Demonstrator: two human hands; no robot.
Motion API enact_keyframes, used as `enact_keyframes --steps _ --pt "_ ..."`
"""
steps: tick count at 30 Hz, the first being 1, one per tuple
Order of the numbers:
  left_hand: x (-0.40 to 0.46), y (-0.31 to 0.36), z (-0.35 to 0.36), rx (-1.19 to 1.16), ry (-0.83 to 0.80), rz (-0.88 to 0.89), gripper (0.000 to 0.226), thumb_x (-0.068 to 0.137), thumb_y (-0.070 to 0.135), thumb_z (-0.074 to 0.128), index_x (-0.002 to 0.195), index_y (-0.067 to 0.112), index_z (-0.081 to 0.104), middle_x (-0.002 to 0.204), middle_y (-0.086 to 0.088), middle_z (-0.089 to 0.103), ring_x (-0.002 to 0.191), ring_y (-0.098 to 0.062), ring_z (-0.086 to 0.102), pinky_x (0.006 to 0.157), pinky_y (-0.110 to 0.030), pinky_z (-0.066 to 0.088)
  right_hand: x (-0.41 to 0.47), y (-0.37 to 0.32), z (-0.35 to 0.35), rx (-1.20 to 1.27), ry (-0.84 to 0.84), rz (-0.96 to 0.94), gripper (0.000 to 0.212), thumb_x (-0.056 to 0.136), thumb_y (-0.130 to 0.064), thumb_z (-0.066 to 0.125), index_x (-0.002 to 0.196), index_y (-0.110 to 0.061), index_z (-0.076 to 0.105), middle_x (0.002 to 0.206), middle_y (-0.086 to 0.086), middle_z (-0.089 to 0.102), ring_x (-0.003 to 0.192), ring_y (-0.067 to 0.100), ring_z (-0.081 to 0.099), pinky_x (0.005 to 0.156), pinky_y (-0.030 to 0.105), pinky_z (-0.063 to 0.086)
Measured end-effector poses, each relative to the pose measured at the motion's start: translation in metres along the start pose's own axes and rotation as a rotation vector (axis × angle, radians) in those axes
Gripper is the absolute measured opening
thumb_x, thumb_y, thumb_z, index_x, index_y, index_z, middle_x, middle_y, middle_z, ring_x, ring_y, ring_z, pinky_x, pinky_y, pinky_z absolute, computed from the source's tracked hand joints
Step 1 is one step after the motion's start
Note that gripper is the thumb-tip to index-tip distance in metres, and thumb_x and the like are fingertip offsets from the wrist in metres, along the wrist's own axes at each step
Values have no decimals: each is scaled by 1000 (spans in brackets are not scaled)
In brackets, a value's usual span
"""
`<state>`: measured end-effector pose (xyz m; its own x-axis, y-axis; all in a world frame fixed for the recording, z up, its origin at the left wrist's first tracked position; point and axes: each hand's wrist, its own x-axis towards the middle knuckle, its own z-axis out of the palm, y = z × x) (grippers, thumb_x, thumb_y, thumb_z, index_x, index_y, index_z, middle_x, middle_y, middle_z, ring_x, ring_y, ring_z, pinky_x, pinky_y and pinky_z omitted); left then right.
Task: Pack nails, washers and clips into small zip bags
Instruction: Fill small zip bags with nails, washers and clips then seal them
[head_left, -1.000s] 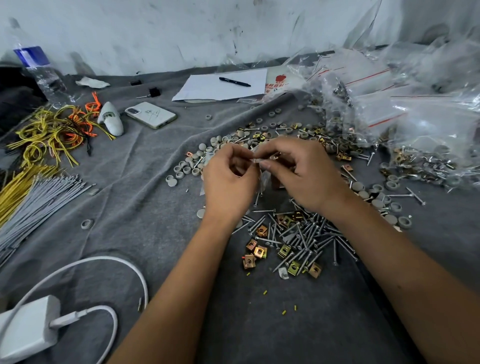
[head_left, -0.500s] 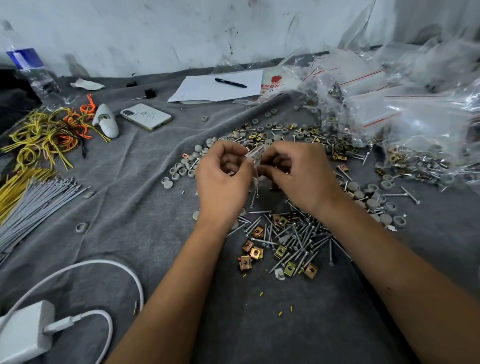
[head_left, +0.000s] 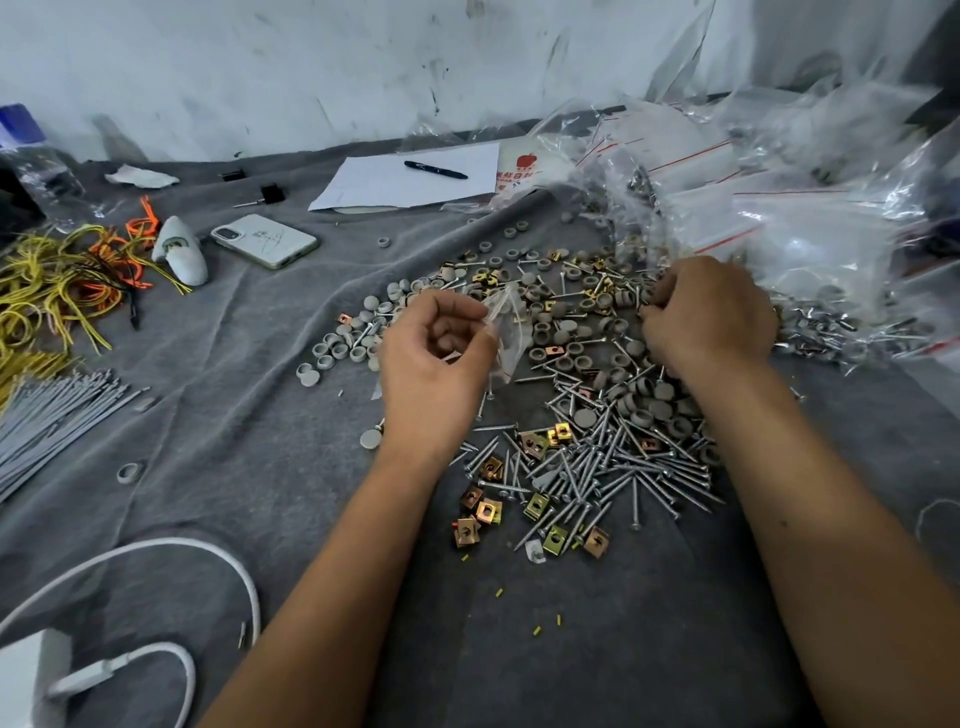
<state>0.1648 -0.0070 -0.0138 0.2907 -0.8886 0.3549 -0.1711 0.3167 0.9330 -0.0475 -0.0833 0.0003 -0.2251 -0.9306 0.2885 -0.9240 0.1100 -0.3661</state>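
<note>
Left hand (head_left: 434, 364) pinches a bag (head_left: 506, 332) at its mouth, likely for filling; right hand (head_left: 711, 317), fingers curled, picks among washers (head_left: 566, 332) beside it; contents hidden.

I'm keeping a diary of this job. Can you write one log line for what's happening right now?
step: packing | left hand: pinches small zip bag | right hand: fingers curled over washers, contents hidden | nails: loose

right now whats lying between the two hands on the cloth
In the head view, between the left hand, which pinches a small zip bag, and the right hand lie loose grey washers mixed with nails and a few clips.
</note>
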Motion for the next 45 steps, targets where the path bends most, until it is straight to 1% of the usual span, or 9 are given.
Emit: enact_keyframes --steps 4,8,14,20,24,27,35,41,45 --pt "-2 2 3 -61 -6 -8 15 81 13 71 94 8 66 81 -29 62 68 -30 55 62 -46 52 2 1 1 -37 -149 -26 17 84 -21 81 94 -8 76 89 15 72 83 34 68 71 34 51" --pt "-1 0 3 -126 -21 -13 14 90 -5 69 94 7 64 72 -6 65 59 -13 60 52 -23 50 0 -7 1 -39 -188 -83 9 85 -9 76 93 -5 75 89 15 70 78 31 63 76 36 54" --pt "0 -3 5 -94 -7 -48 15 92 -10 67 94 4 64 69 -4 65 56 -12 57 51 -21 49 -3 -11 -2 72 -217 -72 12 88 -4 75 97 -9 78 101 13 74 93 31 69 93 47 57" --pt "3 -9 5 -68 37 -106 12 92 -10 68 97 0 65 69 -8 63 51 -9 59 50 -20 50 -9 -22 -8 558 -168 -223 18 86 -11 80 100 -22 77 91 -5 73 79 4 67 71 13 50" --pt "4 -11 6 -58 34 -121 15 91 -8 70 92 6 65 68 -10 64 50 -11 60 50 -23 51 -21 -33 -13 797 -284 -434 27 77 -4 87 96 -20 74 81 -3 74 76 11 73 76 30 63" --pt "4 -12 5 -52 30 -111 16 90 -7 71 91 8 65 66 -8 65 50 -12 61 51 -24 53 -27 -39 -12 798 -265 -564 24 75 -2 88 90 -16 75 79 -1 73 74 12 72 75 38 63" --pt "5 -15 5 -17 26 -105 18 89 -1 74 89 15 66 71 -12 65 63 -23 60 55 -30 53 -28 -42 -3 619 -249 -717 32 75 2 86 101 -12 75 88 -4 74 79 6 71 75 28 60" --pt "4 -12 6 -46 38 -113 18 90 -2 72 90 14 65 81 -34 65 65 -27 60 53 -25 52 -25 -38 -4 717 -168 -644 30 79 1 84 105 -10 75 94 -2 76 85 5 73 79 27 62" --pt "3 -9 5 -51 60 -113 14 91 -4 71 93 9 66 81 -31 66 66 -28 59 55 -27 53 -22 -36 -1 735 -74 -569 24 81 -1 82 102 -11 76 91 -3 76 84 3 72 79 22 61"
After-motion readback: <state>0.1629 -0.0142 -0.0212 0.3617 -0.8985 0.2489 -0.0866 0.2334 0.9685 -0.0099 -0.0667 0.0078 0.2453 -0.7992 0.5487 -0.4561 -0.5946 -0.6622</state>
